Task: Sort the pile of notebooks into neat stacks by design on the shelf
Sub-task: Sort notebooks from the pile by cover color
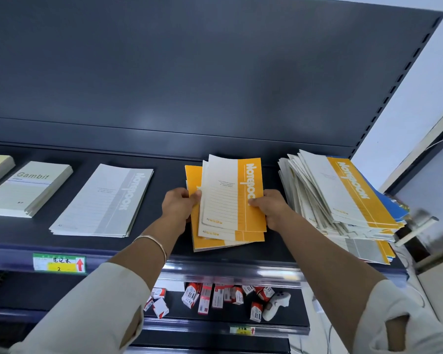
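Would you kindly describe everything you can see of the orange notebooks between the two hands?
The orange notebooks are a few thin, paper-covered A5 books, with cream ruled fronts and an orange band reading Notebook; one behind shows plain orange. They lie fanned and askew on the dark shelf. The left hand grips their left edge and the right hand grips their right edge.

Orange-and-cream ruled notebooks [230, 198], grey-banded stack [102, 200], pale green Gambit pads [28, 187], dark shelf [164, 159].
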`<action>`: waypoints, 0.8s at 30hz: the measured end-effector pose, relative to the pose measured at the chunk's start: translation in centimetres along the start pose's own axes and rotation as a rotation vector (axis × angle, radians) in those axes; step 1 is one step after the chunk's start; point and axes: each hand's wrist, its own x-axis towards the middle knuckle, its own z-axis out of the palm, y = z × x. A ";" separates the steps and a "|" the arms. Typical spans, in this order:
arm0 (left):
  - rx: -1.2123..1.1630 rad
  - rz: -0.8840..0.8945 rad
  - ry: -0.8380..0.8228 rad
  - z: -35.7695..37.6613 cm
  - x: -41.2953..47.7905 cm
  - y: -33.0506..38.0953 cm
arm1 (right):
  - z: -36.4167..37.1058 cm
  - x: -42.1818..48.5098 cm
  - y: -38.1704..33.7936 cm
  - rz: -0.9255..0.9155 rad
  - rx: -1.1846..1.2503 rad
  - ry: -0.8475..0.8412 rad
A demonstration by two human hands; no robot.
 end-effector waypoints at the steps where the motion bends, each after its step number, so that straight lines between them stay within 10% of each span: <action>1: -0.004 0.009 0.027 -0.1 0.0 0.0 | -0.1 0.2 0.0 -0.009 -0.016 0.031; 8: 0.012 -0.014 0.210 -1.6 0.5 0.0 | -1.2 0.9 -0.5 -0.105 -0.156 0.239; 24: 1.208 0.396 0.131 -2.9 1.3 1.3 | -0.8 0.7 -2.5 -0.184 -0.221 0.252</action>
